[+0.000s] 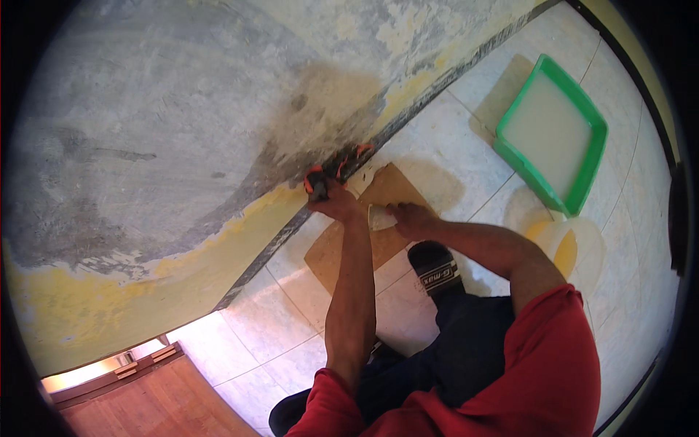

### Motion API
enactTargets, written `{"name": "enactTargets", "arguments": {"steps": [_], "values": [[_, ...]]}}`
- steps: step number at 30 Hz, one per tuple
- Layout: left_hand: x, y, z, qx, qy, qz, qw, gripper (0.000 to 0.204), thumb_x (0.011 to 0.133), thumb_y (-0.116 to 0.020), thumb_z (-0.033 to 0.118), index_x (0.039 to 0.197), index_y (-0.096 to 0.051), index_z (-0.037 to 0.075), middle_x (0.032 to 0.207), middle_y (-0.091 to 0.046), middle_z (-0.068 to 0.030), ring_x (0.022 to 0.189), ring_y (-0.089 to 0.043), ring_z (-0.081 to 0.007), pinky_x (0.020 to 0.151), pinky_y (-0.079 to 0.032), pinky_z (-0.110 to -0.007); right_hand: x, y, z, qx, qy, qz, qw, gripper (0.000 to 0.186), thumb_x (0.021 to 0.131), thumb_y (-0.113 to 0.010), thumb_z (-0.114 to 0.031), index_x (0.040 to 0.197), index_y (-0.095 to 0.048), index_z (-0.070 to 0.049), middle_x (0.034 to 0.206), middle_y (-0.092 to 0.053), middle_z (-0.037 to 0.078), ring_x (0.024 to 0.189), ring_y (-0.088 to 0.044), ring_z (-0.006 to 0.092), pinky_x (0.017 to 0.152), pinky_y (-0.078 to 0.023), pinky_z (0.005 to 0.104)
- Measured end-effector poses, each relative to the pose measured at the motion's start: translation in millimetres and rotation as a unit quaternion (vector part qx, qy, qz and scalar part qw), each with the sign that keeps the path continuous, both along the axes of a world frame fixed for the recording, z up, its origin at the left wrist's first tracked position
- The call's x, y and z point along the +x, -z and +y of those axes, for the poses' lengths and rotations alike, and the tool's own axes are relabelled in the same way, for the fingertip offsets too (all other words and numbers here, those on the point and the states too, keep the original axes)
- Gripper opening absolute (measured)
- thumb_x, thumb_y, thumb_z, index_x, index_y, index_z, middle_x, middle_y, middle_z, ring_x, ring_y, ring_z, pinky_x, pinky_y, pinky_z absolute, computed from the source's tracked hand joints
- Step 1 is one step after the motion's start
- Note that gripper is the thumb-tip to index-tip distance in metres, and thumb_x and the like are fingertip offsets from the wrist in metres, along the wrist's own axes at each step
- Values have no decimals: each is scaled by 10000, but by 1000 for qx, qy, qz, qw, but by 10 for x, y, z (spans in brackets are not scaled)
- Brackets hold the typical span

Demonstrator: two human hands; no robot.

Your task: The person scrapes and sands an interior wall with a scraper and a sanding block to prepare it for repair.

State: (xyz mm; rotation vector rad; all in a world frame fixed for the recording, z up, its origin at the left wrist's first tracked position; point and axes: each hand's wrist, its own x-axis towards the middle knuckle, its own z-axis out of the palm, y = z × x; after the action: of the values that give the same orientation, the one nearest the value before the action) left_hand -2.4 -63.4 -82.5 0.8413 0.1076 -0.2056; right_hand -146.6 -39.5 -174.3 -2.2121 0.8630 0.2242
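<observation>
Orange and black, the tool (314,180) sits in your left hand (337,202), whose fingers are closed around it at the foot of the wall (182,131); its exact kind is hard to tell. Your right hand (413,221) is a little to the right, apart from the left, its fingers curled at a pale, flat piece (381,218). Whether they grip that piece or only rest on it, you cannot tell from this view. Under both hands, a brown sheet (397,188) lies flat on the tiled floor (473,109), with the pale piece over it between your hands.

Above your left hand, the wall carries a brownish patch (335,95), with bare grey and flaking yellow around it. A dark strip (429,109) runs along the wall's base, past your left hand.

Well to the right of your right hand, and farther from you, stands a green tray (535,178) with whitish contents. Nearer, beside your right forearm, is a rounded yellow and whitish thing (565,255), partly blurred. Just below your right hand is your black sandal (431,266).
</observation>
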Motion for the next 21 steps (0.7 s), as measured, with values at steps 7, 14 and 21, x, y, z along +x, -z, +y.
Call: {"name": "enactTargets", "arguments": {"steps": [7, 14, 21], "values": [[-113, 201, 67, 275, 132, -164, 938, 185, 906, -474, 166, 1025, -439, 29, 1027, -558, -95, 861, -571, -194, 678, -469, -314, -245, 28, -178, 48, 28, 17, 998, 376, 796, -507, -172, 1159, -427, -110, 1092, -542, 180, 1013, -546, 357, 854, -432, 456], [141, 400, 150, 160, 214, -77, 961, 305, 832, -592, 23, 1047, -375, 34, 924, -537, -79, 726, -525, -109, 606, -458, -252, -122, 76, -60, 3, -1, -28, 1000, 366, 787, -484, -129, 1150, -442, -114, 1036, -561, 177, 993, -556, 347, 830, -437, 466], [370, 412, 221, 143, 112, -183, 966, 215, 854, -526, 14, 1060, -476, 48, 916, -583, -77, 715, -577, -141, 586, -496, -256, -96, -127, -137, 27, 21, -11, 999, 392, 773, -477, -67, 1163, -448, -105, 1060, -562, 172, 982, -558, 339, 828, -444, 437]]}}
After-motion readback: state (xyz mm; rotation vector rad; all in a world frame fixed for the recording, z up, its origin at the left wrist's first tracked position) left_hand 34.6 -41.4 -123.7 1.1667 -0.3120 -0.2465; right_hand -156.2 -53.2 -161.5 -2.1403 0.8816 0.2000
